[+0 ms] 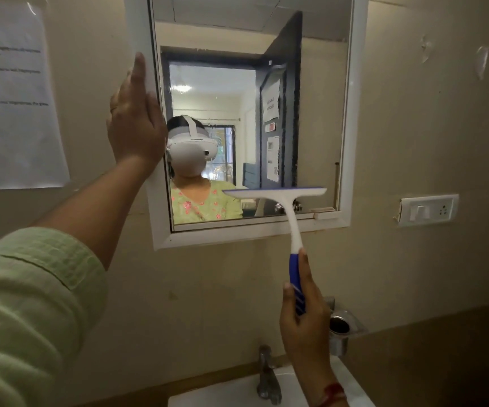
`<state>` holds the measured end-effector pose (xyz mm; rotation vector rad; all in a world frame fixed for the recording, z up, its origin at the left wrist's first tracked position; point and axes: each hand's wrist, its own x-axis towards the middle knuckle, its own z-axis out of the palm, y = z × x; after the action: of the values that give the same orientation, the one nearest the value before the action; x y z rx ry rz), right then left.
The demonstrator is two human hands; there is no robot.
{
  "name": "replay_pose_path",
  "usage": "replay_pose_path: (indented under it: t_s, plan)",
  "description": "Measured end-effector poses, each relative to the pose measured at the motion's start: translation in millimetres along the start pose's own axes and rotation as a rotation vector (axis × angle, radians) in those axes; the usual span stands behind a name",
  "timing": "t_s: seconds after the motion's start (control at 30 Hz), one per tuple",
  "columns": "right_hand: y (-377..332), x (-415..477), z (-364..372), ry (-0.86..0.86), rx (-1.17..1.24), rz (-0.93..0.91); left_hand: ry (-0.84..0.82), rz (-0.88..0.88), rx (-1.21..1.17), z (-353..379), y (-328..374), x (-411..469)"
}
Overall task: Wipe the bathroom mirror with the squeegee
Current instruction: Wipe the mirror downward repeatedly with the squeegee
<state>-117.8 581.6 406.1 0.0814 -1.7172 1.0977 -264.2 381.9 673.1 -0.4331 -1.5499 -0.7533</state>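
The bathroom mirror (319, 113) hangs on the wall in a white frame (351, 118). My right hand (303, 324) grips the blue handle of a white squeegee (284, 201). Its blade lies flat against the lower right part of the glass, close to the bottom edge. My left hand (134, 118) presses flat, fingers together and pointing up, on the frame's left side. Part of the glass is hidden behind that hand. The mirror reflects a person wearing a headset and an open dark door.
A metal tap (268, 377) and white sink (231, 395) sit below the mirror. A metal holder (343, 327) is fixed to the wall by my right hand. A switch and socket plate (428, 210) is right of the mirror, a paper notice (11, 98) left.
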Motion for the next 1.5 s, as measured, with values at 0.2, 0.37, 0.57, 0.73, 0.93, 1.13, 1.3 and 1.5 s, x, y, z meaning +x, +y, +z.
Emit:
replay_pose_path:
  t_s: [0.2, 0.37, 0.57, 0.73, 0.93, 1.13, 1.3, 1.5]
  plan:
    - [4, -19, -2, -0.023, -0.031, 0.004, 0.006, -0.006, -0.01, 2, -1, 1]
    - [-5, 5, -3, -0.005, -0.015, -0.02, -0.001, -0.009, -0.008, 2, -1, 1]
    - [6, -24, -7, -0.046, -0.065, 0.019, 0.003, -0.013, 0.009, 2, -1, 1]
    - [7, -29, -13, -0.081, -0.07, 0.029, -0.008, -0.021, 0.02, 1, 2, -1]
    - [-15, 3, -25, 0.043, 0.025, -0.033, -0.008, -0.028, 0.039, 0, 2, 0]
    - [-13, 16, -32, 0.042, 0.028, -0.022, -0.004, -0.024, 0.046, 1, 2, 0]
    - [-26, 54, -34, 0.039, 0.093, -0.101, -0.005, -0.014, 0.064, 2, 2, 1]
    - [-79, 181, -32, 0.039, 0.022, -0.363, -0.004, -0.009, 0.061, 1, 3, 1]
